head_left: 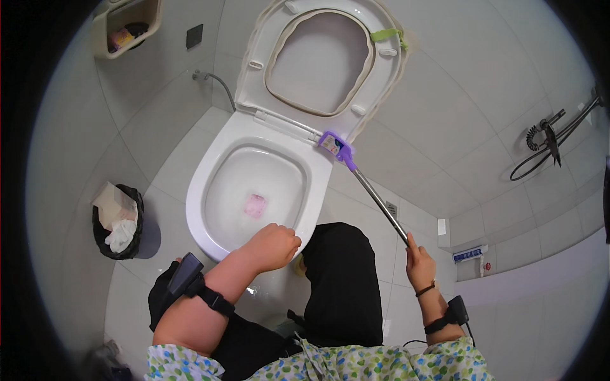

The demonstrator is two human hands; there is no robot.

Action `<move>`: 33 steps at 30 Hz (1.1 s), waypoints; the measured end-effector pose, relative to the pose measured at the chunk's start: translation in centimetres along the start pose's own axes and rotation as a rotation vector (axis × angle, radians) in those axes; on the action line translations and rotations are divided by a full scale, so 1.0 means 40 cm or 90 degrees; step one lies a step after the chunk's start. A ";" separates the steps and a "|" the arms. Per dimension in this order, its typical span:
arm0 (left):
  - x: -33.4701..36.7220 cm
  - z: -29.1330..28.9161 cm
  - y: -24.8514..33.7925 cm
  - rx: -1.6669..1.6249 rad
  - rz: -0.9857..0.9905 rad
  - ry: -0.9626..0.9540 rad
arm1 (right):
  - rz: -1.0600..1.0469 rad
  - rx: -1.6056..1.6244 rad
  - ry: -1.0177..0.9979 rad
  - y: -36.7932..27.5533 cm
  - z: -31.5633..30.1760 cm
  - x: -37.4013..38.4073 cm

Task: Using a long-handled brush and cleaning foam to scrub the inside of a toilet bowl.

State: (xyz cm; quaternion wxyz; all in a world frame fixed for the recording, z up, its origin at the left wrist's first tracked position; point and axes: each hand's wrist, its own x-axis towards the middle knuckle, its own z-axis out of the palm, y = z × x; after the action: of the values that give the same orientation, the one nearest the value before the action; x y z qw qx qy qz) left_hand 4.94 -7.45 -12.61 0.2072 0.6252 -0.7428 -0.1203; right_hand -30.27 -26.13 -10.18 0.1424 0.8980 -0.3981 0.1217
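Observation:
In my right hand (420,264) is the end of a long metal handle (383,206), my fingers wrapped round it. The handle slants up and left to a purple head (337,147) with a printed patch, at the right end of the seat hinge; this looks like a cleaning brush, but any bristles are hidden. My left hand (276,247) is curled into a fist over the front right rim of the white toilet bowl (197,209), with nothing showing in it. A pink patch (255,206) lies low in the bowl. The toilet seat (255,76) is raised, with a green strap (385,35) on it.
A black-lined bin (147,235) holding paper stands left of the toilet. A hose (222,86) runs from the wall behind. Shower fittings (548,143) hang on the right wall, above a blue-and-white tube (470,254). A wall holder (101,38) is at upper left.

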 end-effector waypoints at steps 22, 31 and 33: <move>-0.017 -0.037 -0.018 0.010 -0.039 0.013 | -0.159 -0.022 0.022 -0.145 -0.058 0.295; -0.004 -0.017 -0.024 0.012 -0.027 0.206 | -0.086 -0.089 -0.030 -0.041 -0.110 0.199; 0.015 -0.031 -0.019 -0.026 -0.064 0.136 | -0.125 -0.027 -0.039 -0.119 -0.087 0.251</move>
State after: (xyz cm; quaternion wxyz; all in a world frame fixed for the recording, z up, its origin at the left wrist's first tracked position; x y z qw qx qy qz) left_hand 6.08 -8.07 -11.76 0.2916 0.6667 -0.6815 -0.0782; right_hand -20.50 -28.66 -4.36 0.1602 0.9329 -0.3145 0.0716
